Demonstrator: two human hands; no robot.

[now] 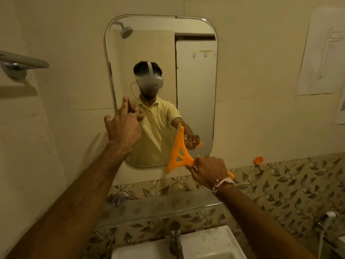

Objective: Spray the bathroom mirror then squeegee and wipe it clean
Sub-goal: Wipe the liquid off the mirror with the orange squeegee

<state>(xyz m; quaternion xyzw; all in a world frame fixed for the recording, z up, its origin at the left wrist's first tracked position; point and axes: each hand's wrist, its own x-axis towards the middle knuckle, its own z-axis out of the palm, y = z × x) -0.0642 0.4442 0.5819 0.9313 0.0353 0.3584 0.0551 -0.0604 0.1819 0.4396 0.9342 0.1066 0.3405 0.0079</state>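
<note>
The rounded rectangular mirror (196,75) hangs on the cream wall straight ahead and reflects a person in a yellow shirt with a headset. My right hand (209,171) grips the handle of an orange plastic squeegee (178,153). Its blade edge lies against the lower part of the glass and runs steeply from upper right to lower left. My left hand (123,126) holds nothing, its fingers spread, fingertips at the mirror's lower left edge. No spray bottle or cloth is in view.
A glass shelf (158,208) runs below the mirror over leaf-patterned tiles. Underneath stand a tap (175,238) and a white basin (209,243). An orange hook (258,160) sticks to the tiles at right, a towel bar (22,62) at left, a paper sheet (323,51) at far right.
</note>
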